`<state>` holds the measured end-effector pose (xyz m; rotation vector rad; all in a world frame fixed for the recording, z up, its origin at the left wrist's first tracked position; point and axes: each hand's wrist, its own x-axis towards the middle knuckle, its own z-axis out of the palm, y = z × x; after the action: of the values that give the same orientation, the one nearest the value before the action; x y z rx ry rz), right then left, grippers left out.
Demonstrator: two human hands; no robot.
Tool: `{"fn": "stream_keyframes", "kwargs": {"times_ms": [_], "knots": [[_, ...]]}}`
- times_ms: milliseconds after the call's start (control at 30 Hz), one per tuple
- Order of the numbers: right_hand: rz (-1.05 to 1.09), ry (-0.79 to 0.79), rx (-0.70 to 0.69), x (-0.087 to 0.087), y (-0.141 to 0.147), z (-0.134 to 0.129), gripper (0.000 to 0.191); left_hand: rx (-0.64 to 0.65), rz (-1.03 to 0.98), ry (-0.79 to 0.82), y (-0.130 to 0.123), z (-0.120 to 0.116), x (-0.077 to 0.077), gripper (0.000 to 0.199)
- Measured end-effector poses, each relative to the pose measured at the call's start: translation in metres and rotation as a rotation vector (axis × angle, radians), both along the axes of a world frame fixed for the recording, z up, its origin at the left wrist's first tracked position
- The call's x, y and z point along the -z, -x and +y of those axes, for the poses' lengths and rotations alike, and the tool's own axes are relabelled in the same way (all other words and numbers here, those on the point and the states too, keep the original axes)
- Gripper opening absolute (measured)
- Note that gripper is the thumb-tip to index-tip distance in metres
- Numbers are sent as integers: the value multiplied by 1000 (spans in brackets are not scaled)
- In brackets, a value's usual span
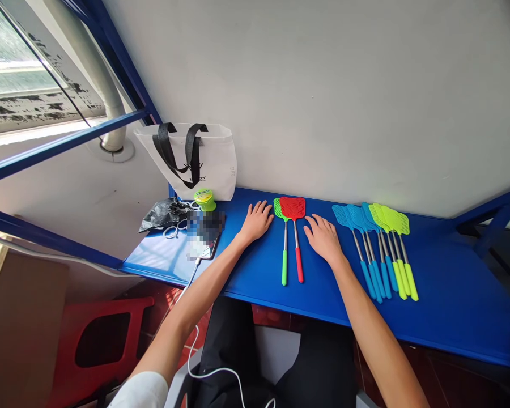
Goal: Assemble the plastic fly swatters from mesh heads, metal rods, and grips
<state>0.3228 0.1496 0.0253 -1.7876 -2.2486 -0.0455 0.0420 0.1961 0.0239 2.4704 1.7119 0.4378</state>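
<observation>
A green fly swatter (284,253) and a red fly swatter (298,258) lie side by side on the blue table, their heads overlapping, red over green. My left hand (256,221) rests on the table just left of them, fingers spread, holding nothing. On their right side, my right hand (324,237) lies with its fingers apart, also with nothing in it. Farther right, several blue swatters (368,249) are fanned out with overlapping heads. Several yellow-green swatters (397,252) lie against them, handles toward the front edge.
At the table's left stand a white bag (216,158) with black handles and a green tub (205,199). A black plastic bag (164,214), scissors (170,232) and a phone (207,247) on a white cable lie nearby. Blue frame bars and a wall enclose the table.
</observation>
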Motion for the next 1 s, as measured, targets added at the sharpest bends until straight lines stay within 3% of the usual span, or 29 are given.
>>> {"fn": "stream_keyframes", "kwargs": {"times_ms": [1000], "knots": [[0, 31, 6, -5, 2, -2, 54, 1, 14, -35, 0, 2, 5, 58]]}}
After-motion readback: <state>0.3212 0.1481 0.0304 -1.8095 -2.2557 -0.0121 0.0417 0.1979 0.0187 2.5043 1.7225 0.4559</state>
